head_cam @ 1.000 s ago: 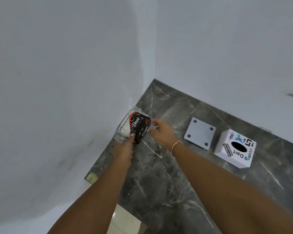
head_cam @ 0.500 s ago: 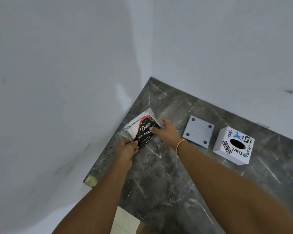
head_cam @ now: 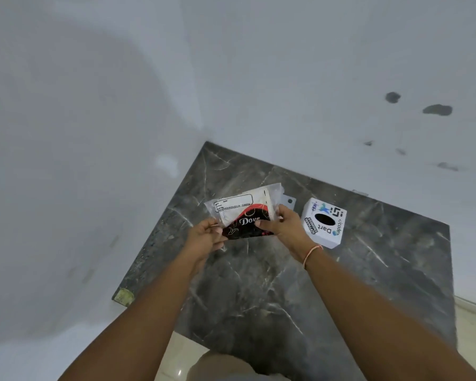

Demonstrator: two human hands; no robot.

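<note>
A flat plastic packet (head_cam: 245, 213), white with a black and red part marked "Dove", is held in the air above the dark marble slab (head_cam: 286, 284). My left hand (head_cam: 206, 237) pinches its lower left edge. My right hand (head_cam: 286, 226) grips its right side, thumb on the printed face. A pale string band circles my right wrist.
A white cube-shaped box (head_cam: 324, 224) with stickers and a dark oval hole stands on the slab just right of my right hand. A grey square plate (head_cam: 289, 200) lies behind the packet, mostly hidden. White walls close in the slab at left and back. Pale floor tiles lie below.
The packet came off the slab near the left wall and now hangs higher and further right, between both hands. My right hand went from touching it to gripping it.
</note>
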